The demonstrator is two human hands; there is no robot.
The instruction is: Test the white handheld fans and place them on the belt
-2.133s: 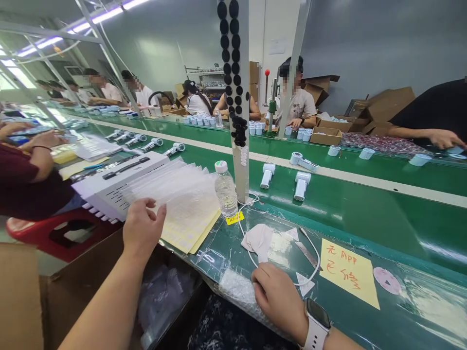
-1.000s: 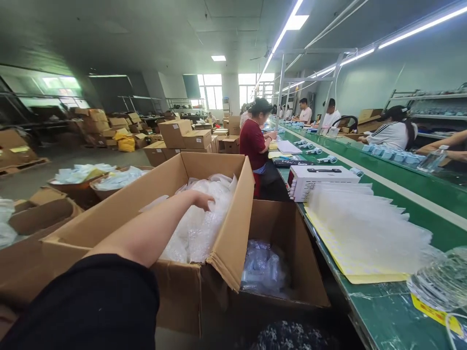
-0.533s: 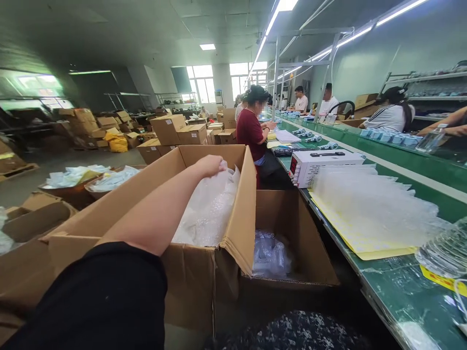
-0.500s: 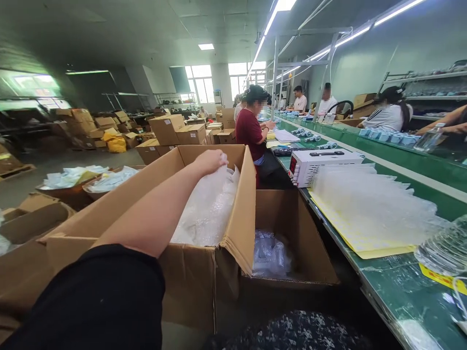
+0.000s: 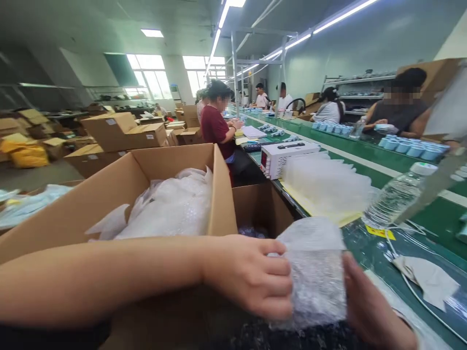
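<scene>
My left hand [image 5: 255,277] is closed on the left edge of a bubble-wrap bag [image 5: 317,282], held in front of my lap beside the workbench. Along the bag's right edge lies my right hand [image 5: 375,306], blurred; one digit reaches up at the edge and the other fingers are hidden, so its grip cannot be made out. More bubble-wrap bags [image 5: 175,201] fill the open cardboard box [image 5: 224,194] under my left forearm.
A second carton [image 5: 255,199] with clear plastic inside stands between the box and the green bench [image 5: 412,248]. On the bench are a stack of translucent bags [image 5: 321,180], a white power supply [image 5: 288,155], a water bottle [image 5: 397,194] and a white cable [image 5: 412,287]. Several people sit along the line.
My left hand has come out of the box and moved right and nearer with a bubble-wrap bag. My right hand has come into view at the bag. The view has turned right.
</scene>
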